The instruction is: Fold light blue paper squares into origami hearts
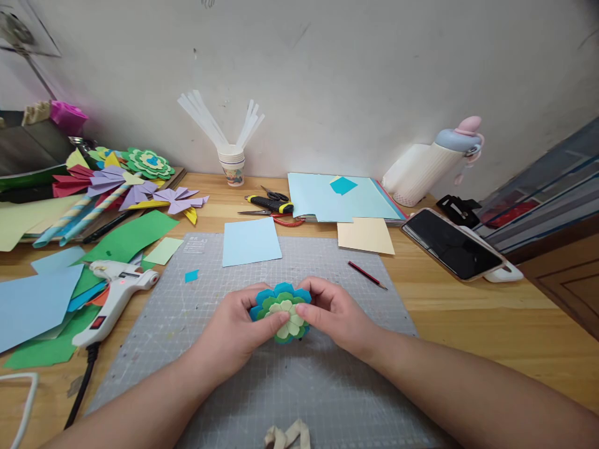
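Note:
A layered paper flower, blue outside, green in the middle and pale green at the centre, is held above the grey cutting mat. My left hand grips its left side, the thumb pressed on the pale centre and the fingers behind. From the right, my right hand pinches it too, its thumb also on the centre layer and its index finger at the top right edge. The fingers behind the flower are partly hidden. Beyond it lies a light blue paper square on the mat.
A white glue gun lies left on green paper. Farther back are scissors, a utility knife and a paper cup with strips. A pencil, phone and bottle are right.

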Tool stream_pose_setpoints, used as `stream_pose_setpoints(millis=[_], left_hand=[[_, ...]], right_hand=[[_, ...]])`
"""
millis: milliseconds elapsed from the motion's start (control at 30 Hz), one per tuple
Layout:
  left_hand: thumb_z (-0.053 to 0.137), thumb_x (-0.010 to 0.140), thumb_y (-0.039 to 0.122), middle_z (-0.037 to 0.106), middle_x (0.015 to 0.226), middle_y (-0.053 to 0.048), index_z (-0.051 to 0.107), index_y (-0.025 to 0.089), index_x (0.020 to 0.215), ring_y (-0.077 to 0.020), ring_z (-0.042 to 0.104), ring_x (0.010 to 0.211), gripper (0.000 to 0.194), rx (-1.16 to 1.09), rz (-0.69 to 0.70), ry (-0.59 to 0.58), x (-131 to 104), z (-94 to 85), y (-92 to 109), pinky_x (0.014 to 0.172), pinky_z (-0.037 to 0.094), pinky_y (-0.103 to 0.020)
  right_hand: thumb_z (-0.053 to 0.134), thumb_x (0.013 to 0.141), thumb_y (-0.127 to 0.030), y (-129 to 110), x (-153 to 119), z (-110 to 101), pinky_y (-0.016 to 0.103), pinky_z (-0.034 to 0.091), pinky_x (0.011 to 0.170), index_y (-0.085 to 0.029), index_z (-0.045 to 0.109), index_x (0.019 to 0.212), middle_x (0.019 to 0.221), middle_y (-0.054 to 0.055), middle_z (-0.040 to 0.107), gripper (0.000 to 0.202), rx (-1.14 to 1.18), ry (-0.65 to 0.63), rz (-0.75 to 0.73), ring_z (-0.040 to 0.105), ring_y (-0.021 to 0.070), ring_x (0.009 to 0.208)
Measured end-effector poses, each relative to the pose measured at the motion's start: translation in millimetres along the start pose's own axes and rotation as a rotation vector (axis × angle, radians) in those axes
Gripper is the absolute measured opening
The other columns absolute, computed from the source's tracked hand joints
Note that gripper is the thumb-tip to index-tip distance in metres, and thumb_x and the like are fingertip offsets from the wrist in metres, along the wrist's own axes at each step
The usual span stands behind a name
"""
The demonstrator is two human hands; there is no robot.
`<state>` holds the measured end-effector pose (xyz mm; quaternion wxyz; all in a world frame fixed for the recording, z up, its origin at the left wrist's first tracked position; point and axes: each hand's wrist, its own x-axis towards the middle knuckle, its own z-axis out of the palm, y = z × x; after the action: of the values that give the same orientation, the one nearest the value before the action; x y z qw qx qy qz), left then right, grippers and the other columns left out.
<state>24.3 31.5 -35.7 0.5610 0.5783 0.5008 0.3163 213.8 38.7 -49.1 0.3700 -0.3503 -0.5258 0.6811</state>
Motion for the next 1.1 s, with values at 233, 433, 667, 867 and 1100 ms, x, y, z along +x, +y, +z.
stream_pose_setpoints(millis=[233, 433, 667, 867, 1100], left_hand=[[0.063, 0.077, 0.042, 0.067, 0.078, -0.003, 0.067, 0.018, 0.072, -0.0199, 0.062, 0.075, 0.025, 0.113, 0.077, 0.055, 0.1, -0.7, 4.3, 0.07, 0.049, -0.03], [0.059, 0.078, 0.05, 0.066, 0.113, -0.006, 0.061, 0.022, 0.106, -0.0255, 0.06, 0.104, 0.041, 0.332, 0.143, 0.303, 6.4, -11.1, -3.3, 0.092, 0.046, -0.038], [0.06, 0.075, 0.034, 0.062, 0.115, -0.011, 0.061, 0.019, 0.105, -0.0333, 0.053, 0.113, 0.034, 0.77, 0.169, 0.394, 32.7, -27.3, 0.5, 0.098, 0.039, -0.05], [0.06, 0.083, 0.037, 0.061, 0.121, -0.01, 0.061, 0.019, 0.109, -0.0302, 0.052, 0.116, 0.032, 1.066, 0.313, 0.212, 71.4, -22.5, 18.3, 0.099, 0.04, -0.049], [0.058, 0.091, 0.034, 0.06, 0.12, -0.009, 0.058, 0.016, 0.117, -0.0236, 0.06, 0.104, 0.031, 1.316, 0.366, 0.128, 88.3, -19.2, 15.6, 0.089, 0.05, -0.047]], right_hand=[[0.071, 0.078, -0.029, 7.1, -1.9, 4.2, 0.028, 0.048, 0.076, -0.022, 0.054, 0.101, 0.096, 0.001, 0.059, 0.03, -0.002, 0.05, -0.034, 0.057, 0.0138, 0.086], [0.065, 0.074, -0.03, -12.6, 10.6, -12.4, 0.033, 0.052, 0.072, -0.023, 0.048, 0.109, 0.096, 0.003, 0.066, 0.039, -0.124, 0.322, -0.05, 0.064, 0.0177, 0.083], [0.067, 0.065, -0.027, -20.5, 43.3, -80.4, 0.029, 0.047, 0.064, -0.023, 0.045, 0.112, 0.082, -0.002, 0.06, 0.053, -0.292, 0.596, -0.125, 0.058, 0.0156, 0.069], [0.066, 0.065, -0.034, -9.0, 52.1, -94.9, 0.03, 0.049, 0.068, -0.021, 0.043, 0.118, 0.091, 0.001, 0.058, 0.059, -0.348, 0.625, -0.15, 0.058, 0.0144, 0.071], [0.065, 0.069, -0.035, -1.4, 54.8, -96.6, 0.038, 0.053, 0.079, -0.02, 0.043, 0.122, 0.109, 0.01, 0.058, 0.059, -0.41, 0.589, -0.147, 0.063, 0.0196, 0.088]])
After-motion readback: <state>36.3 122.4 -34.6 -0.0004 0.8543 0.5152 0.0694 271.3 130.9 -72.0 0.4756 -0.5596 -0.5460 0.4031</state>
